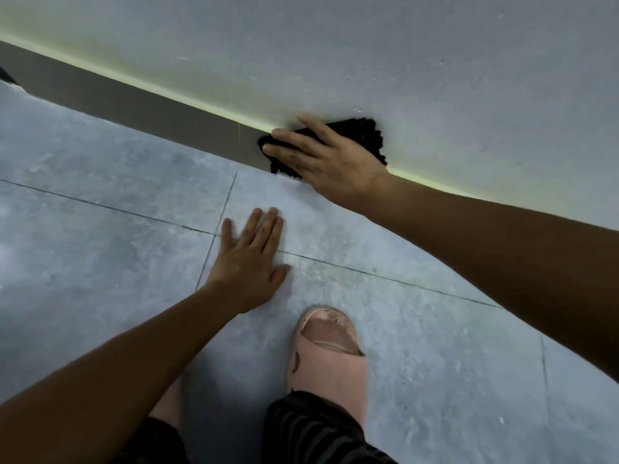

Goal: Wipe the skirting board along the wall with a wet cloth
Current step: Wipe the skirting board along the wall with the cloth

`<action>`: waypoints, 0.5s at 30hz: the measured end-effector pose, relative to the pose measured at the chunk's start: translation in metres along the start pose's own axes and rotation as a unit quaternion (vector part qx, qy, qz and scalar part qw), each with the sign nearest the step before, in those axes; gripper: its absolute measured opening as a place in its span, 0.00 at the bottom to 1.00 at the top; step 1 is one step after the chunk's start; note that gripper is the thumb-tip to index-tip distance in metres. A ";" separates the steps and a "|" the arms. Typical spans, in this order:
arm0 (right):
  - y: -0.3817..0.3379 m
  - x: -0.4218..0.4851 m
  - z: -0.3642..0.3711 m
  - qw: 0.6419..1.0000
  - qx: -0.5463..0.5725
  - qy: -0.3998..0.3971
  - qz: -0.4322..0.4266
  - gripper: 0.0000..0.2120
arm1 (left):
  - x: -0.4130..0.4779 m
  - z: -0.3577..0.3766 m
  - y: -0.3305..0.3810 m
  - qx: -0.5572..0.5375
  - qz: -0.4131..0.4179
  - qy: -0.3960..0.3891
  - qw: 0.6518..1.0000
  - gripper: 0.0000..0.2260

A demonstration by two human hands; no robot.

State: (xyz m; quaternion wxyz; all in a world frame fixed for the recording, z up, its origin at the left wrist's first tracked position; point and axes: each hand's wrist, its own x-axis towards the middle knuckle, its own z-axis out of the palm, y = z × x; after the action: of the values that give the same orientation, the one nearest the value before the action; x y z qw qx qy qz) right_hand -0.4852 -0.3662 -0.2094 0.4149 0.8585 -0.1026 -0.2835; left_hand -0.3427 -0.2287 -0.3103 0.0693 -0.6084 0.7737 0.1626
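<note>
A dark grey skirting board (140, 110) runs along the foot of the pale wall (368, 55), from upper left down to the right. My right hand (328, 159) lies flat on a black cloth (363, 135) and presses it against the board and the lower wall. The cloth's frayed edges stick out above and below my fingers. The part of the board to the right of the hand is hidden behind my forearm. My left hand (249, 259) rests palm down on the grey floor tiles (100, 229), fingers spread, holding nothing.
My foot in a worn pink slipper (330, 349) stands on the tiles just below my left hand, with a dark striped trouser leg (311, 430) above it. A dark object (6, 75) shows at the far left edge by the board.
</note>
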 end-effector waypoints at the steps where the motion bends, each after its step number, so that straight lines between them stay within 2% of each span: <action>1: -0.001 0.008 -0.003 1.000 -0.006 0.005 -0.010 0.27 | -0.001 -0.001 0.001 0.000 0.000 -0.004 1.000 0.37; 5: -0.015 0.011 0.005 0.999 -0.020 -0.021 -0.017 0.28 | -0.001 -0.001 0.000 0.000 0.001 -0.010 1.000 0.37; 9: -0.030 -0.023 0.031 0.997 -0.026 -0.060 -0.042 0.28 | -0.001 0.000 0.001 -0.003 0.002 -0.004 1.000 0.36; 15: -0.020 -0.063 0.041 0.998 -0.053 -0.045 -0.011 0.29 | -0.002 0.005 0.000 -0.005 0.008 0.013 1.000 0.37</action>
State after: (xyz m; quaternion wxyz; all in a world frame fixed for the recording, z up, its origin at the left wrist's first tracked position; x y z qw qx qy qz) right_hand -0.5610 -0.3545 -0.2193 0.4515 0.8228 -0.0962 -0.3316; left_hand -0.3426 -0.2249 -0.3138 0.0551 -0.6047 0.7785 0.1591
